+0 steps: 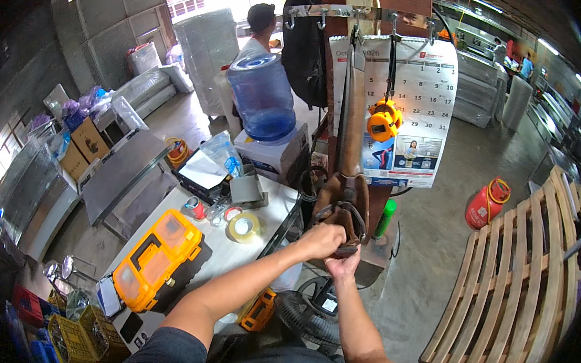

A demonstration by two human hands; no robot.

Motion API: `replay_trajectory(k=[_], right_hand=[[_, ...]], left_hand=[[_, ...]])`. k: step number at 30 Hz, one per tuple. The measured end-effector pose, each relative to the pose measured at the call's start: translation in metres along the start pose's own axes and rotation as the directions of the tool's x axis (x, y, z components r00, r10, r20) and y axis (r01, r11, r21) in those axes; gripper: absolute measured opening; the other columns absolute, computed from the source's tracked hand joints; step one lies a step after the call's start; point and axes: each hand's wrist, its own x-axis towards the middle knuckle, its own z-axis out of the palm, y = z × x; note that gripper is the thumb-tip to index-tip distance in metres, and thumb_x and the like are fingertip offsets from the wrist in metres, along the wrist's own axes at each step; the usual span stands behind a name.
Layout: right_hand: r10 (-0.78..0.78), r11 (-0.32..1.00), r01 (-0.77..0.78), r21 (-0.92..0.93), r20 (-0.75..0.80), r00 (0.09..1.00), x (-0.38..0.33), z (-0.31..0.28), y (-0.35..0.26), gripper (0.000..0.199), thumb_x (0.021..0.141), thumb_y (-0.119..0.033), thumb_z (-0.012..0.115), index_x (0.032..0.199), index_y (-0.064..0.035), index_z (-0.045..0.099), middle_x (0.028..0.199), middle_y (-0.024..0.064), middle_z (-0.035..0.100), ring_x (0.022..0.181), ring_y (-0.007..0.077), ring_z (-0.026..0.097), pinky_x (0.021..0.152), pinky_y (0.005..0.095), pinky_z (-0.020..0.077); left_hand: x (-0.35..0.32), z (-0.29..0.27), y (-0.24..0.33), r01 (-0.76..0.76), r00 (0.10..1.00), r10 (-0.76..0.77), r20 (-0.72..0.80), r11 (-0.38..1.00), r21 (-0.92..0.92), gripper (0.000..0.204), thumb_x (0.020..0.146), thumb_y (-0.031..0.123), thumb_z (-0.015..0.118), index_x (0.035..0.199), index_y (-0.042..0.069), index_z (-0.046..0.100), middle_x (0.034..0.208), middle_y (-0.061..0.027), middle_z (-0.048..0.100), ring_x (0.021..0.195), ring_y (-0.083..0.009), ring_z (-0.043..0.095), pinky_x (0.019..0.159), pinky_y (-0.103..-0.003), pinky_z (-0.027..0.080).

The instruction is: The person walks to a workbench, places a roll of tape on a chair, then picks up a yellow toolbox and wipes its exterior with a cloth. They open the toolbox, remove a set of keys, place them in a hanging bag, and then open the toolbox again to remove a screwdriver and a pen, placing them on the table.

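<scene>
A brown leather pouch [362,196] is hung at the centre of the frame by a long strap [355,104]. At its lower part, the left hand [327,239] is curled nearly into a fist against the leather; whether anything is gripped within cannot be told. The right hand [344,263], partly open, is cupped beneath the pouch's lower end. A yellow tape measure [383,122] is hung before a calendar [421,72], upper centre. At lower left, an orange toolbox [157,261] and a tape roll [243,227] are supported by a table [276,206].
</scene>
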Motion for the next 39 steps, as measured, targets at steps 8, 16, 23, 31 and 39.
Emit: replay_trajectory(k=[8, 16, 23, 31, 39], right_hand=[[0.133, 0.991, -0.133, 0.009, -0.027, 0.991, -0.023, 0.031, 0.009, 0.083, 0.098, -0.076, 0.04, 0.149, -0.0114, 0.047, 0.15, 0.0151, 0.052, 0.137, 0.0363, 0.05, 0.113, 0.0561, 0.042], [0.11, 0.991, -0.114, -0.071, -0.061, 0.992, -0.046, 0.039, 0.036, 0.083, 0.101, -0.076, 0.03, 0.151, -0.013, 0.047, 0.148, 0.0121, 0.056, 0.13, 0.0324, 0.058, 0.108, 0.0536, 0.0486], [0.066, 0.994, -0.074, -0.083, -0.096, 0.993, -0.052, 0.039, 0.019, 0.082, 0.101, -0.076, 0.03, 0.15, -0.0136, 0.05, 0.15, 0.009, 0.056, 0.134, 0.03, 0.055, 0.113, 0.0521, 0.0438], [0.047, 0.989, -0.056, -0.136, -0.065, 0.997, -0.051, 0.032, 0.017, 0.078, 0.103, -0.072, 0.034, 0.148, -0.0119, 0.053, 0.147, 0.0089, 0.06, 0.133, 0.0279, 0.057, 0.113, 0.0488, 0.044], [0.067, 0.998, -0.06, 0.034, -0.304, 0.95, -0.032, 0.032, -0.001, 0.066, 0.108, -0.06, 0.033, 0.14, -0.0072, 0.057, 0.14, 0.0143, 0.063, 0.126, 0.0329, 0.061, 0.108, 0.0506, 0.0497]], left_hand=[[0.003, -0.035, 0.017, -0.029, 0.99, -0.051, 0.133, 0.84, 0.541, 0.025, 0.083, 0.017, 0.06, 0.088, -0.004, 0.074, 0.095, -0.0277, 0.073, 0.09, -0.0443, 0.072, 0.081, -0.053, 0.058], [0.016, -0.029, 0.007, -0.025, 0.962, -0.157, 0.224, 0.765, 0.644, 0.025, 0.083, 0.018, 0.064, 0.093, -0.001, 0.077, 0.099, -0.0286, 0.073, 0.096, -0.0456, 0.072, 0.086, -0.054, 0.058], [0.01, -0.011, 0.013, 0.019, 0.965, -0.176, 0.195, 0.787, 0.617, 0.025, 0.083, 0.014, 0.059, 0.091, -0.002, 0.076, 0.103, -0.029, 0.072, 0.1, -0.044, 0.071, 0.086, -0.053, 0.057], [0.012, -0.009, 0.013, -0.161, 0.852, -0.304, 0.426, 0.623, 0.765, 0.028, 0.085, 0.018, 0.059, 0.098, 0.002, 0.079, 0.105, -0.0228, 0.075, 0.101, -0.0378, 0.074, 0.085, -0.048, 0.058], [-0.006, -0.02, 0.015, -0.245, 0.968, 0.151, 0.2, 0.745, 0.62, 0.024, 0.096, 0.025, 0.059, 0.095, 0.009, 0.076, 0.091, -0.0167, 0.075, 0.087, -0.0363, 0.073, 0.077, -0.049, 0.058]])
